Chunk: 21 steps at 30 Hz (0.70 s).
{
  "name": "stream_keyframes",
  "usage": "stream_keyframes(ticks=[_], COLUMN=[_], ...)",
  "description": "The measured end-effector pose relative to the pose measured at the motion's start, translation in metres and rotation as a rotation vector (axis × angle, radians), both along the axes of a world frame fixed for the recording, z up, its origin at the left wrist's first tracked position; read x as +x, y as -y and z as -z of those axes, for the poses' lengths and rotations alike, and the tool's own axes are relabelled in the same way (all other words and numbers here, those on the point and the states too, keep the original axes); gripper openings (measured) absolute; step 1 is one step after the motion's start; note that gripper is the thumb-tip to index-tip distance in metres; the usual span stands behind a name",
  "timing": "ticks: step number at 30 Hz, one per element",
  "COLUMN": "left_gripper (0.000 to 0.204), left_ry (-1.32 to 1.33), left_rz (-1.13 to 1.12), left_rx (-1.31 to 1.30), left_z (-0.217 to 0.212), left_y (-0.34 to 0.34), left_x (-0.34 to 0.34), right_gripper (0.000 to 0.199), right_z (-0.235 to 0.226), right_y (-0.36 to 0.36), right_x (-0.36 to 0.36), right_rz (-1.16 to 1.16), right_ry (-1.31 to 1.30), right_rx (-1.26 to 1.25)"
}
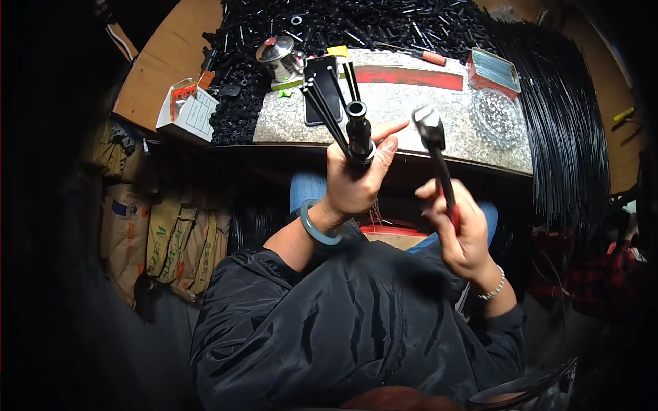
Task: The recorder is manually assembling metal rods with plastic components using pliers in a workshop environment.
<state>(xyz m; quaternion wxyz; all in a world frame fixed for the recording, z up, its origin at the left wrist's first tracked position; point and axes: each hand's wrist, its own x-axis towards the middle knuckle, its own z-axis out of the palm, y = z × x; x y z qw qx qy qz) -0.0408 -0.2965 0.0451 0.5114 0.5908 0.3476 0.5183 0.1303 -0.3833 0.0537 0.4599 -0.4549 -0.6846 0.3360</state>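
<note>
Head camera's view, as I stand by: just past twelve o'clock, the person's left hand wraps its fingers round the base of a black tube with thin rods, one finger stretched toward two o'clock. Near three, the right hand curls its partly blurred fingers round a red-gripped tool, its metal head apart from the tube; a glass dish sits at two.

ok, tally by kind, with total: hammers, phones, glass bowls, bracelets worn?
Hammer: 1, in the right hand
Phone: 1
Glass bowl: 1
Bracelets: 2, one smooth and pale, one beaded
Total: 5
</note>
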Motion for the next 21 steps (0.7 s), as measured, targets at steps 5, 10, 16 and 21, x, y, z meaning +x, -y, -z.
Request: stream_keyframes(ticks=[5,10,16,21], left_gripper=[0.026,0.024,0.025,0.025], left_ry=[-0.020,-0.005,0.000,0.004], left_rz=[0.037,0.046,0.047,-0.006], left_rx=[0.159,0.195,0.201,0.152], left_z=[0.007,0.014,0.010,0.006], left_y=[-0.007,-0.007,-0.006,-0.002], left_x=[0.003,0.008,0.007,0.010], right_gripper=[0.027,0.028,0.027,0.021], right_z=[-0.001,-0.002,-0.008,0.022], right_y=[0.024,0.023,0.024,0.032], right_x=[0.015,0.016,0.016,-0.007], right_rz=[-0.312,-0.316,-0.269,-0.074], right_ry=[-0.166,-0.157,-0.050,0.131], right_rx=[-0.504,-0.538,-0.600,-0.183])
